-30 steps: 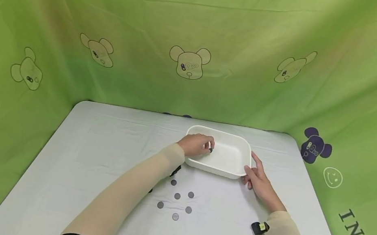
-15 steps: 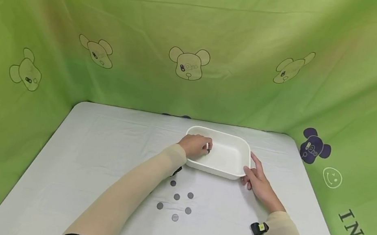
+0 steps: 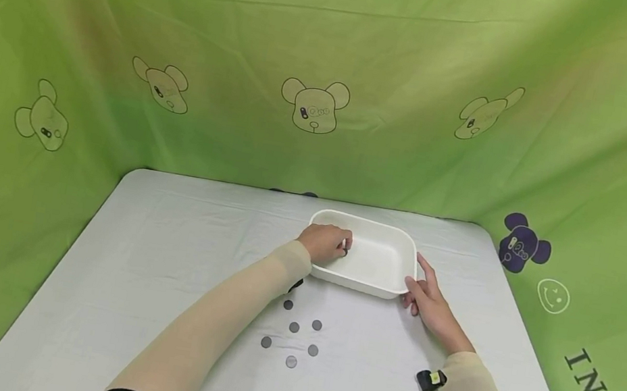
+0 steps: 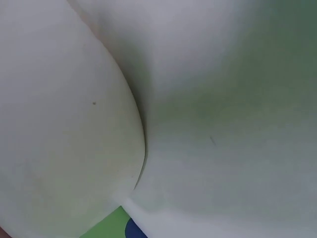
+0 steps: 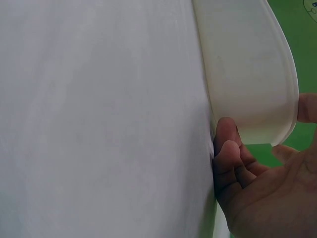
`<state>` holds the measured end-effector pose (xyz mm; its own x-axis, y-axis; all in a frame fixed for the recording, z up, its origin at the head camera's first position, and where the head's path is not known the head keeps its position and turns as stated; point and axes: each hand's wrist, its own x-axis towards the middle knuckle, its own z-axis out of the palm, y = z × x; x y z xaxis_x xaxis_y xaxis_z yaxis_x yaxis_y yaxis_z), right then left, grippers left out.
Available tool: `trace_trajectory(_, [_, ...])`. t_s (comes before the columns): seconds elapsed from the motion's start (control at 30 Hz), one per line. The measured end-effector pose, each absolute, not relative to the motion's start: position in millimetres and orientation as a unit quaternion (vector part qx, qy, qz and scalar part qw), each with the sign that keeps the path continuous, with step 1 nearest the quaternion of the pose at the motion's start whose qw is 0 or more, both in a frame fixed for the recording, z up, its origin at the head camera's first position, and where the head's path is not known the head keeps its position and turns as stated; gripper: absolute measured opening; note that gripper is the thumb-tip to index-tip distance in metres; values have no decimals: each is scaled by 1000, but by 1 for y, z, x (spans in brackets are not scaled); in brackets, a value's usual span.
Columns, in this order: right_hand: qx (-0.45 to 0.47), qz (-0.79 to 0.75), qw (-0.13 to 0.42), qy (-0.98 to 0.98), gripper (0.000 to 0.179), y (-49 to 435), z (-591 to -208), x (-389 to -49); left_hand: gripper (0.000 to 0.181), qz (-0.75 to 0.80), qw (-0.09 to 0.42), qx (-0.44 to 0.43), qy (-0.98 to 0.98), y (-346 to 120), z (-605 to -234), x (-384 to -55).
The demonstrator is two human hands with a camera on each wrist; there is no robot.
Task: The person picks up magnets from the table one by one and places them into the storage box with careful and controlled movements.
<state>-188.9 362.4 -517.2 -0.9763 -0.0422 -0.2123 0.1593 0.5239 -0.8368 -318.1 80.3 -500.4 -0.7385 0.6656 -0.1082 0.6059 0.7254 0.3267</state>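
A white rectangular tray sits on the far middle-right of the table. Over its left rim reaches my left hand, fingers bent down inside and pinching a small dark disc close to the tray floor; the fingers partly cover the disc. My right hand holds the tray's right near corner, thumb at the rim and other fingers around the outer side. In the right wrist view, curled fingertips of the right hand touch the tray's wall. The left wrist view shows the tray's outside but no hand.
Several flat grey discs lie loosely spread on the white-covered table, near the left forearm. A black wrist device is at the right cuff. Green patterned cloth hangs behind and at both sides.
The left hand, pinching the disc, has shifted slightly left and down inside the tray. A disc seen beside the left forearm earlier is now hidden behind it. The right hand stays put.
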Motion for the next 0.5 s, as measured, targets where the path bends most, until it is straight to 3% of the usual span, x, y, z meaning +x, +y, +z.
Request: trace_trajectory(0.5, [31, -491, 102, 865, 73, 362, -519, -189, 13, 120, 96, 342, 927, 81, -494, -311])
